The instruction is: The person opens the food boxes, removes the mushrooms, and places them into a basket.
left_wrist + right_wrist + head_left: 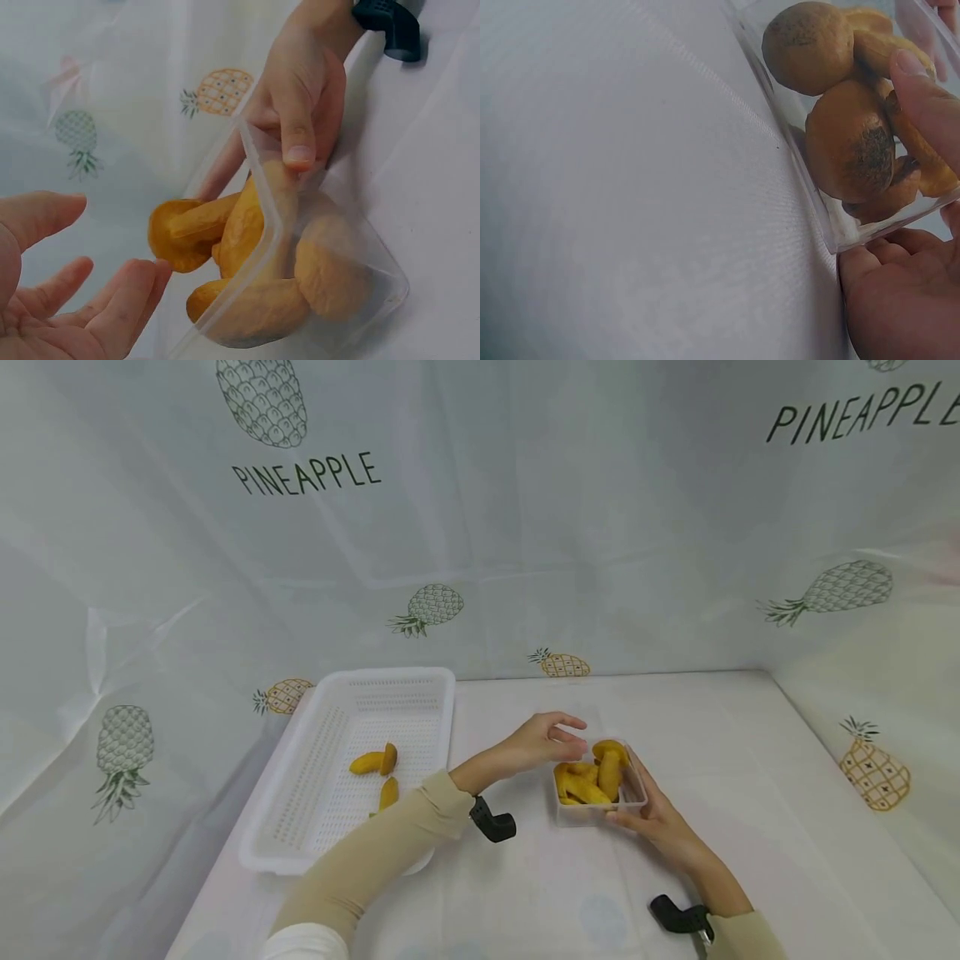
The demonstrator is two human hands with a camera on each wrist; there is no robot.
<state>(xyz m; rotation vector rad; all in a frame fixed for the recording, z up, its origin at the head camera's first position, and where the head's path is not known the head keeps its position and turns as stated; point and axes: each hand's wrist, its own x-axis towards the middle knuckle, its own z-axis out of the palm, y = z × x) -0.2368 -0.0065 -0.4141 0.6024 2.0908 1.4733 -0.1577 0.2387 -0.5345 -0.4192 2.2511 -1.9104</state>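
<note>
Your right hand [660, 822] grips the clear tub [633, 789] wall; left hand [540, 745] hovers open at 9 o'clock. Mango slices [592, 772] look soft, slippery: pinch mid-slice, gently.

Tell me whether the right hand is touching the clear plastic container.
Touching. The left wrist view shows the right hand with its thumb pressed on the rim of the clear container; the right wrist view shows its palm against the wall.

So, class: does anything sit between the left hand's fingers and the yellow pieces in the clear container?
Nothing visible does. The left hand hovers open beside the clear container, whose top is uncovered, with the yellow pieces exposed. The right hand grips its far side.
</note>
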